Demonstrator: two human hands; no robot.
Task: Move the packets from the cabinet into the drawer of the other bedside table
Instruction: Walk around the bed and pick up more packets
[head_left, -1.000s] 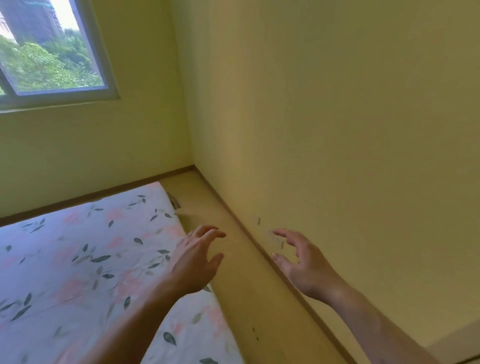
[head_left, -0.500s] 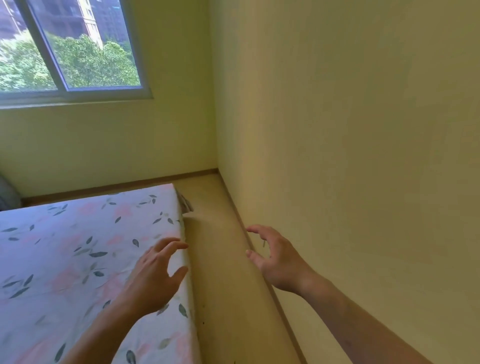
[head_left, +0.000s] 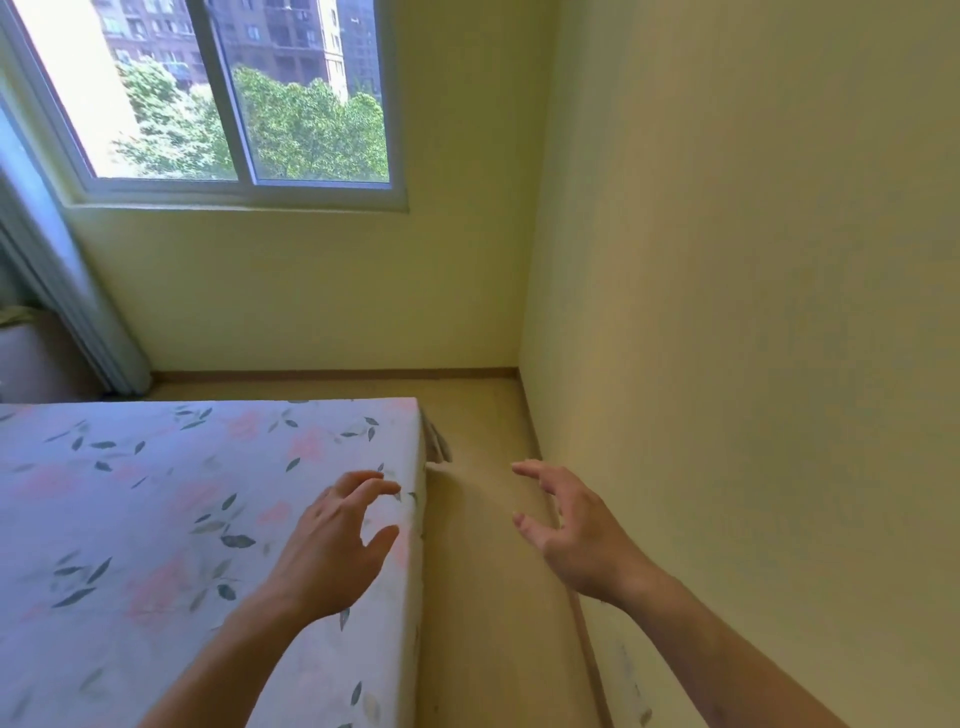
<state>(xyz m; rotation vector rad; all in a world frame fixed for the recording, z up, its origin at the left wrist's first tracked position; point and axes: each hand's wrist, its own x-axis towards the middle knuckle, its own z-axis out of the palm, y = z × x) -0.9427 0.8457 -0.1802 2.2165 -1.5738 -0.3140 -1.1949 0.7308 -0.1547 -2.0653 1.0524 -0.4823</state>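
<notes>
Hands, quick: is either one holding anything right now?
Left hand: open, fingers loosely curled, holding nothing, above the bed.
Right hand: open, fingers loosely curled, holding nothing, above the floor.

No writing, label, brand, number or sign can be read anywhere in the view. The bed sheet (head_left: 156, 519) carries only a pattern of leaves and pink flowers, the walls (head_left: 727, 312) are plain, and the buildings seen through the window (head_left: 249, 93) show no legible lettering.
</notes>
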